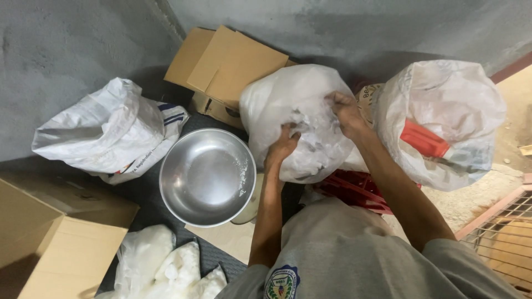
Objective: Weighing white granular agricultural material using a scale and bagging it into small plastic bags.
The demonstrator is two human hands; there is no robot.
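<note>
Both hands are on a big clear bag [296, 116] in the upper middle of the frame. The left hand [281, 147] has its fingers curled tight into the plastic on the front of the bag. The right hand [344, 111] pinches the crinkled plastic near the top, fingers closed on it. The bag is puffy and full of something white. It sits on a red crate [354, 188], just in front of the person's grey shirt [343, 254].

There is not much room to move. A grey wall [66, 44] runs along the top and the left side. A brown box [227, 66] with open flaps leans against the wall, right behind the bag. Another plastic bag [443, 122], with something red inside, touches the first bag's right side. A wire rack [504, 232] closes off the lower right corner.

Just left of the clear bag sits a shiny metal bowl [206, 177]. It is nearly empty, with only a few white crumbs on its right inner wall. The bowl rests on a dark mat [144, 191]. A white sack [108, 130] slumps in the upper left, near the bowl's rim. A big cardboard box [50, 243] fills the lower left corner. Small white packets [166, 268] lie at the bottom, beside that box.
</note>
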